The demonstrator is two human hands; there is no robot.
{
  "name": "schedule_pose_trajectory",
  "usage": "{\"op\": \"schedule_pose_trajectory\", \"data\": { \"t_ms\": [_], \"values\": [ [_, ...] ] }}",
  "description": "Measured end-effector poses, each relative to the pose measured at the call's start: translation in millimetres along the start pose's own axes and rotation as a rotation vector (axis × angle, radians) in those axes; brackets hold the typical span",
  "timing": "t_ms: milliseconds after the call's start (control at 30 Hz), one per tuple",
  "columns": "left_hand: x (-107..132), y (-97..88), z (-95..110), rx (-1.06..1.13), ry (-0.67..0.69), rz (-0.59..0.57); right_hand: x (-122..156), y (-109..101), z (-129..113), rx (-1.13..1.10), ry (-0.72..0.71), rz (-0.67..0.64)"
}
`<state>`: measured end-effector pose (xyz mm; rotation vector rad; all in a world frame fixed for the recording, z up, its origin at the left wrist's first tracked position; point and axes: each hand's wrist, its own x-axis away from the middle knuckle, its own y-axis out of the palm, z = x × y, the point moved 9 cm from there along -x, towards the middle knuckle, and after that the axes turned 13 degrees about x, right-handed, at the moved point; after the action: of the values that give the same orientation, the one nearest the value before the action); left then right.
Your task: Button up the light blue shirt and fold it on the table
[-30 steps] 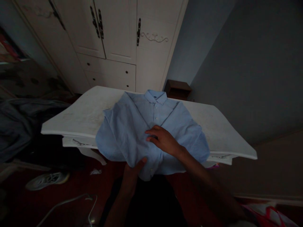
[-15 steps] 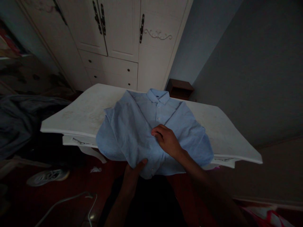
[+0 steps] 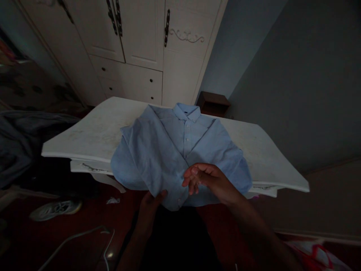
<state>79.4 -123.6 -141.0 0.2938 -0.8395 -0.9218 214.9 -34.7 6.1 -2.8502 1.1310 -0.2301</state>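
A light blue button-up shirt (image 3: 169,146) lies face up on a white table (image 3: 90,131), collar at the far side, both sleeves folded in over the front, its hem hanging off the near edge. My left hand (image 3: 150,205) grips the hem from below, thumb on top of the cloth. Just above the lower right part of the shirt hovers my right hand (image 3: 210,180), fingers loosely curled and apart, holding nothing.
A white wardrobe (image 3: 135,45) with drawers stands behind the table. A small brown stand (image 3: 213,103) sits in the far corner. Dark bedding (image 3: 25,143) lies at left. A shoe (image 3: 53,209) and a cable (image 3: 76,241) are on the red floor.
My right hand has lifted off the middle of the shirt and drawn back toward the near hem. The left hand keeps its hold on the hem.
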Motion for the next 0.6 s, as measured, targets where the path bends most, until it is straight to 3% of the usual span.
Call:
{"op": "schedule_pose_trajectory", "data": {
  "t_ms": [167, 367, 500, 600],
  "values": [
    [3.1, -3.9, 7.2, -0.044, 0.023, -0.079, 3.4, 9.1, 1.8, -0.142, 0.065, -0.08],
    [2.5, -19.3, 18.5, -0.158, 0.106, -0.094, -0.4, 14.5, 5.9, -0.113, 0.053, -0.058],
    [2.8, -27.7, 28.9, -0.224, 0.155, -0.094, -1.1, 15.9, -3.1, 0.097, -0.01, 0.024],
    [3.0, -34.1, 35.7, -0.223, 0.183, -0.067, 2.6, 30.2, -18.3, 0.395, -0.098, -0.035]
  ]
}}
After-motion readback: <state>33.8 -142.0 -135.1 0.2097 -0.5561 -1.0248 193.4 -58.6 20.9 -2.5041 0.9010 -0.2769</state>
